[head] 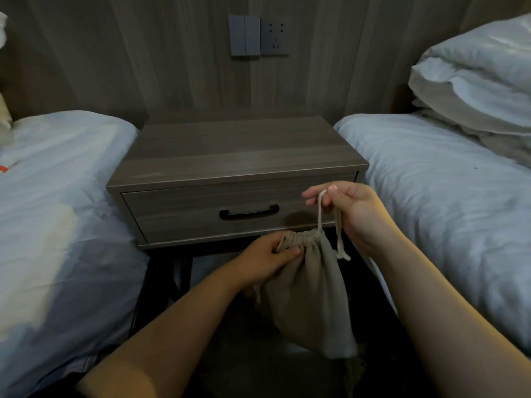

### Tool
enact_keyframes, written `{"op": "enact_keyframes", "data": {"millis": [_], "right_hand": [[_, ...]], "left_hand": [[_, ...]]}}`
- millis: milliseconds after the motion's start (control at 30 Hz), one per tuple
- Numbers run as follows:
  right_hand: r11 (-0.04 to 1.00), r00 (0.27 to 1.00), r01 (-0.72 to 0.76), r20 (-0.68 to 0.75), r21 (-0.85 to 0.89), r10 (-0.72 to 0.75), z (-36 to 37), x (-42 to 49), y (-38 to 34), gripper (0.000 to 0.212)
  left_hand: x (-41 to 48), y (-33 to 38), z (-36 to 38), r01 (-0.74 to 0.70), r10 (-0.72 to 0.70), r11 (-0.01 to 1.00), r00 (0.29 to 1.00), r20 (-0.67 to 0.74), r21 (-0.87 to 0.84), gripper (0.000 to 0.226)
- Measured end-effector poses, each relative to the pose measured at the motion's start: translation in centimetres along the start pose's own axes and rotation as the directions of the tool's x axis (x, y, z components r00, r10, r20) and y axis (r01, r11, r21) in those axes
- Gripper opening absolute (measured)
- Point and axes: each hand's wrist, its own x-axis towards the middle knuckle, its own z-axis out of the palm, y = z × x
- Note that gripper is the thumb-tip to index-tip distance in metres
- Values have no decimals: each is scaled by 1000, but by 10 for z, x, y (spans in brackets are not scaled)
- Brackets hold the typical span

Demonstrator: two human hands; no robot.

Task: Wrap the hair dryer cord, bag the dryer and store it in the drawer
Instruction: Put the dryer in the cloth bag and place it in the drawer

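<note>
A beige drawstring bag (310, 297) hangs in front of the nightstand, its mouth gathered tight. My left hand (267, 262) pinches the bunched neck of the bag from the left. My right hand (347, 208) is up and to the right, fingers closed on the pale drawstring (319, 214), which runs taut from the neck to my fingertips. A knotted cord end dangles below that hand. The hair dryer and its cord are hidden; I cannot see inside the bag. The drawer (230, 211) of the nightstand is shut, with a black handle (249, 213).
The wooden nightstand (235, 150) stands between two beds with white bedding, one on the left (57, 196) and one on the right (445, 196). Pillows (477, 81) are stacked at the right. A wall switch and socket (258, 35) sit above the nightstand.
</note>
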Motion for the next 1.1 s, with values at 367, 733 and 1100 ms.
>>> {"op": "enact_keyframes", "data": {"millis": [367, 733, 1100], "right_hand": [[926, 847, -221, 412, -306, 338, -2, -9, 32, 35], [909, 983, -182, -32, -376, 183, 50, -18, 62, 20], [817, 969, 103, -128, -567, -211, 39, -19, -3, 7]], "left_hand": [[-2, 23, -20, -22, -75, 947, 954, -290, -319, 16], [-2, 38, -76, 199, -525, 687, 801, -288, -699, 32], [1, 30, -61, 433, -438, 889, 899, -2, 150, 24]]}}
